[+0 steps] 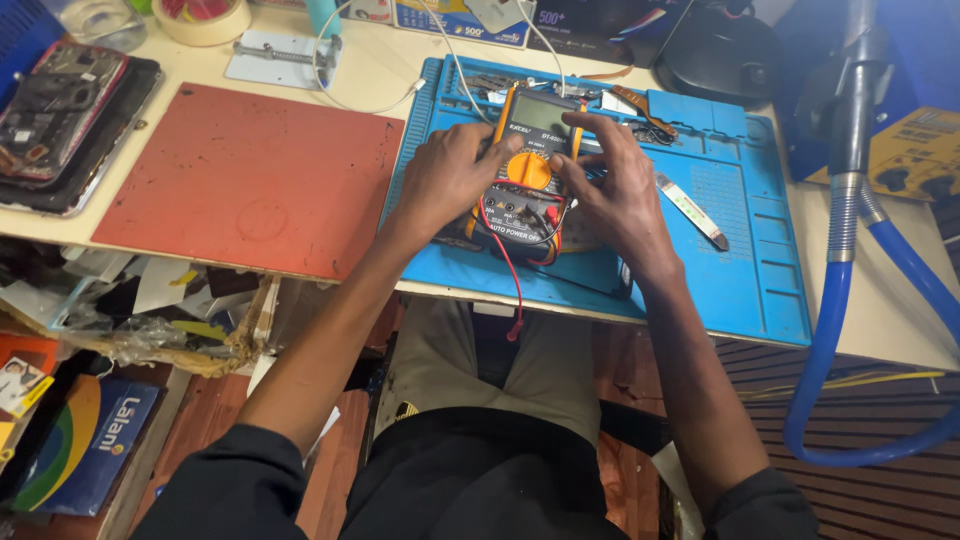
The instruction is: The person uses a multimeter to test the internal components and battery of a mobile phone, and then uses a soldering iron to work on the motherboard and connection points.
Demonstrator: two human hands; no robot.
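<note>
A black and orange multimeter (526, 178) lies on a blue work mat (750, 260) at the table's front edge. My left hand (450, 175) rests on its left side, fingers bent toward the round orange dial (530, 170). My right hand (615, 185) covers the meter's right side, its thumb at the dial and its fingers reaching past the grey screen (541, 113). Red and black leads (512, 280) plug into the meter's lower end, and the red one hangs over the table edge. Whatever lies beneath my right palm is hidden.
A red mat (250, 175) lies left of the blue one. Dismantled phones (60, 110) are stacked at the far left. A flat metal tool (692, 210) rests on the blue mat. A blue hose (850, 330) curves down on the right. White cables (440, 50) cross the back.
</note>
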